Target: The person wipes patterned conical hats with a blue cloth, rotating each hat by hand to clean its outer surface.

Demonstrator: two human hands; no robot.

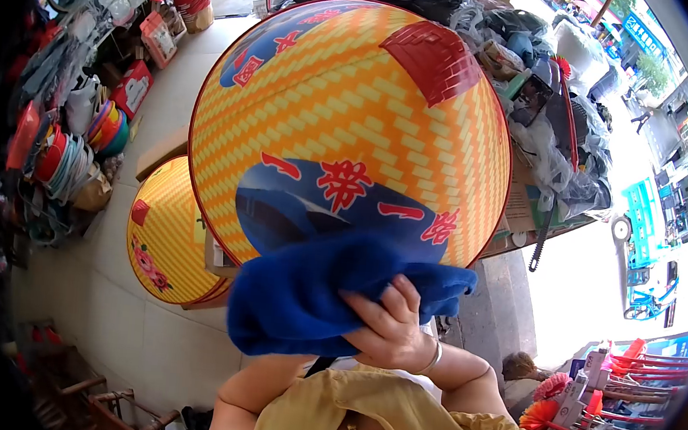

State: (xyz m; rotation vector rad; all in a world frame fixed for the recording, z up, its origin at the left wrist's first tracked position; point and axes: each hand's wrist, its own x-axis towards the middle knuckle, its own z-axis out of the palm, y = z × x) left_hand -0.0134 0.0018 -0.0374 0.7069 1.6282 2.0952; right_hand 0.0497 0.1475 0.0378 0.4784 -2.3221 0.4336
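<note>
A bunched dark blue cloth [305,293] is in front of my chest, against the lower edge of a large cone-shaped hat [351,119]. The hat has a yellow and orange weave pattern, blue printed patches, red characters and a red patch near its peak. My right hand [396,324] grips the cloth, fingers curled over its front. The forearm on the left side runs up behind the cloth, and my left hand is hidden there. Whether that hand holds the cloth or the hat cannot be seen.
At the left, similar yellow hats [168,242] with a flower print lie by a cardboard box. Crowded goods [65,161] line the left side. Plastic-wrapped items [546,110] are heaped at the right. Red-handled goods [620,398] stand at lower right; a wooden chair [95,397] at lower left.
</note>
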